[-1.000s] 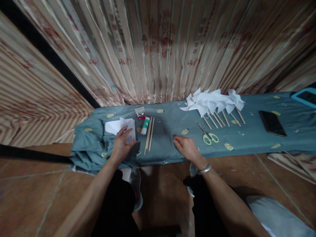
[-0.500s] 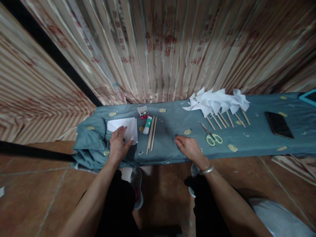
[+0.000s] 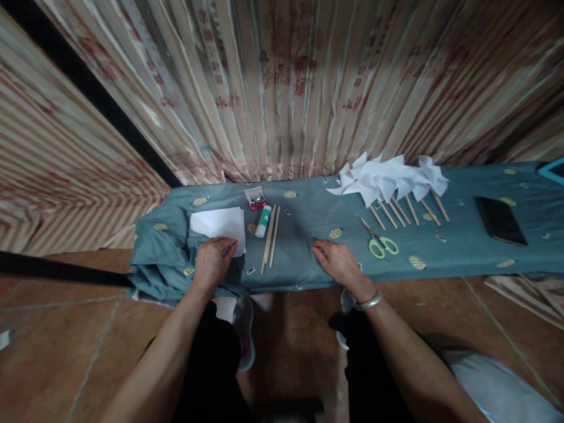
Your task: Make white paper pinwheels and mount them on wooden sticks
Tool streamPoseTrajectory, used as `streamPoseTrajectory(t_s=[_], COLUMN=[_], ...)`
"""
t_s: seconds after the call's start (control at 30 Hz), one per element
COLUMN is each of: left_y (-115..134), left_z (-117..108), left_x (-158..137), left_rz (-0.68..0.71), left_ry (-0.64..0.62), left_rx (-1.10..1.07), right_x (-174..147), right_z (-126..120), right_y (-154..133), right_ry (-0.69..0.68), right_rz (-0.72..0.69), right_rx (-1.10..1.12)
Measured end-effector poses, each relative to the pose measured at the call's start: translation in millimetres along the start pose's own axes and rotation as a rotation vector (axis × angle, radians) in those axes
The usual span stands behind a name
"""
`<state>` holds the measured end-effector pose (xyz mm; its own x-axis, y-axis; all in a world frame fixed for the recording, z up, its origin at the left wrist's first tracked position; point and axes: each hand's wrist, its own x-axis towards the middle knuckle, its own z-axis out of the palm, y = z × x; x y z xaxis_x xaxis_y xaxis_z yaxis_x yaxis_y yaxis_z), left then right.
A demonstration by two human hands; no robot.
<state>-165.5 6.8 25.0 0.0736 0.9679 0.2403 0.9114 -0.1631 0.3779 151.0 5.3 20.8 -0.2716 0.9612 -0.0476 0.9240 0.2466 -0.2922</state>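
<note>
The white paper (image 3: 220, 220) lies flat near the left end of the cloth-covered counter (image 3: 304, 229), a squarish stack with no clear long axis, reaching forward from beneath the left hand (image 3: 215, 258), which is much the nearer. That hand covers its near side, fingers curled in towards the thumb; whether they meet or pinch a sheet I cannot tell. The right hand (image 3: 337, 258) rests on the cloth well to the right, loosely closed, with nothing visible in it. Just right of the paper are a smooth white-and-green glue stick (image 3: 263, 222) and slim pale wooden sticks (image 3: 274, 238), their length running away from the person; behind them an open red cardboard box (image 3: 255, 200) holds small shiny metal pieces. Beyond the right hand are scissors (image 3: 378, 244) with lime plastic loops and steel blades, then a row of overlapping pinwheels (image 3: 392, 179) with crisp, pointed paper vanes on wooden handles, and a flat, glossy black phone (image 3: 501, 220). The blue-green cloth is softly creased, bunched at its left end and printed with yellow pineapples.
</note>
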Motion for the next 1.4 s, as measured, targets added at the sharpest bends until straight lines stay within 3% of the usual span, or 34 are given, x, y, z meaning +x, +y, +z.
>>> streamPoseTrajectory(t_s=[0.13,0.27,0.33,0.43,0.53,0.63,0.77,0.83,0.97,1.07,1.23,1.4], left_y=[2,7,15,38,72,106,140,151,164,172,187,196], left_z=[-7,-18,-24,-31,-30,-19,12,31,61,73,81,85], left_x=[3,10,14,17,17,14,10,7,2,1,0,-1], left_rz=[-0.073,-0.210,-0.256,-0.255,-0.129,0.112,0.414,0.498,0.525,0.538,0.564,0.570], left_ry=[0.114,0.323,0.431,0.487,0.465,0.325,0.169,0.060,-0.107,-0.181,-0.219,-0.274], left_rx=[-0.111,-0.321,-0.431,-0.607,-0.637,-0.548,-0.475,-0.428,-0.324,-0.309,-0.329,-0.365], right_x=[0,-1,-2,-5,-9,-14,-24,-29,-37,-42,-51,-53], right_z=[0,-2,-4,-7,-8,-7,-5,-7,-14,-19,-14,-5], right_y=[0,-1,-1,-2,0,9,31,47,74,79,68,72], right_ry=[-0.010,-0.013,-0.012,-0.008,0.032,0.128,0.299,0.361,0.436,0.455,0.286,0.221], right_rz=[0.001,0.003,0.006,0.013,0.047,0.096,0.157,0.219,0.291,0.142,-0.083,-0.095], right_rx=[-0.016,-0.011,-0.007,0.001,0.027,0.086,0.189,0.221,0.243,0.275,0.407,0.485])
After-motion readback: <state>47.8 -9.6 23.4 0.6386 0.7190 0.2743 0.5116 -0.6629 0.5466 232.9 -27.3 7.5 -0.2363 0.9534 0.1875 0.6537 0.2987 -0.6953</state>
